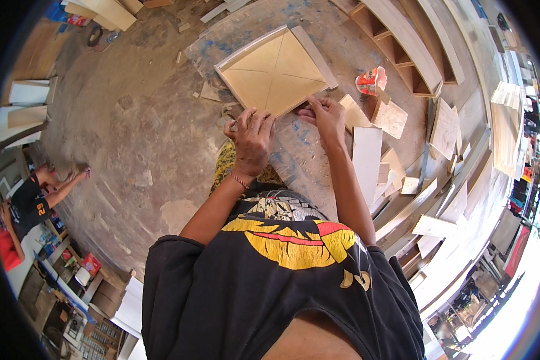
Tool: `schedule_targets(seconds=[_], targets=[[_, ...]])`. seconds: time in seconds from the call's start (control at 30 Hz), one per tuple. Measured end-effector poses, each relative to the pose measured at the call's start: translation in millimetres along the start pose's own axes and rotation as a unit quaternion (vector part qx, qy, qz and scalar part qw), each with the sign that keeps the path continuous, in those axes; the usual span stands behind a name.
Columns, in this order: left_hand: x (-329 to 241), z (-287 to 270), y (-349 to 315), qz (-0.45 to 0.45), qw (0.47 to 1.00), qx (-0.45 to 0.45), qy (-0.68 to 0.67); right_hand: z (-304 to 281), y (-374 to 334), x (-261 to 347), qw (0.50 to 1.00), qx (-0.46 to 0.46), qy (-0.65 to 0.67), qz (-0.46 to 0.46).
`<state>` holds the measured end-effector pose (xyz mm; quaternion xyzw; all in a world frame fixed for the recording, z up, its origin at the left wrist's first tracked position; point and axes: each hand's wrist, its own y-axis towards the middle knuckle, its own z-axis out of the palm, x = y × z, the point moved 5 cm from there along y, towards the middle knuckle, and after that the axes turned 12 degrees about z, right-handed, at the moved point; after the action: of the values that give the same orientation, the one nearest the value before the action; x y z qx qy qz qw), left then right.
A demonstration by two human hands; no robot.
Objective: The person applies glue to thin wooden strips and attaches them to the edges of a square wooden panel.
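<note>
A square wooden panel (264,72) lies on the floor in front of me, with crossing lines drawn on its face and pale wood strips along its outer edges. My left hand (252,141) is at the panel's near left corner, its fingers bent over the edge. By the panel's near right edge is my right hand (327,120), thumb and fingers closed together. Whatever lies between those fingertips is too small to make out. A red and white cup-like container (371,81) stands just beyond the right hand.
Wood offcuts (391,118) and a long pale board (366,150) lie close to my right arm. Shelf-like wooden frames (402,42) fill the far right. On the left, another person (30,204) reaches toward the stained concrete floor (132,144). Stacked boards (105,12) rest at the far left.
</note>
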<state>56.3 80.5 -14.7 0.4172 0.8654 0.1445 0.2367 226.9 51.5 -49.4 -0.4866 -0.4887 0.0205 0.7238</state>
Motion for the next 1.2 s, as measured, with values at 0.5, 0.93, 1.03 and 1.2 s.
schedule_targets(seconds=[0.5, 0.93, 1.03, 1.2], targets=[[3, 1, 2, 0.009, 1.0, -0.009, -0.019, -10, 2, 54, 0.667, -0.044, -0.513, -0.538], [0, 3, 5, 0.012, 1.0, -0.006, -0.003, -6, -4, 69, 0.666, -0.015, -0.5, -0.554], [-1, 5, 4, 0.015, 1.0, -0.009, 0.002, -11, 4, 65, 0.663, 0.007, -0.501, -0.555], [-2, 7, 3, 0.018, 1.0, -0.005, 0.01, -15, 6, 65, 0.651, 0.019, -0.497, -0.573]])
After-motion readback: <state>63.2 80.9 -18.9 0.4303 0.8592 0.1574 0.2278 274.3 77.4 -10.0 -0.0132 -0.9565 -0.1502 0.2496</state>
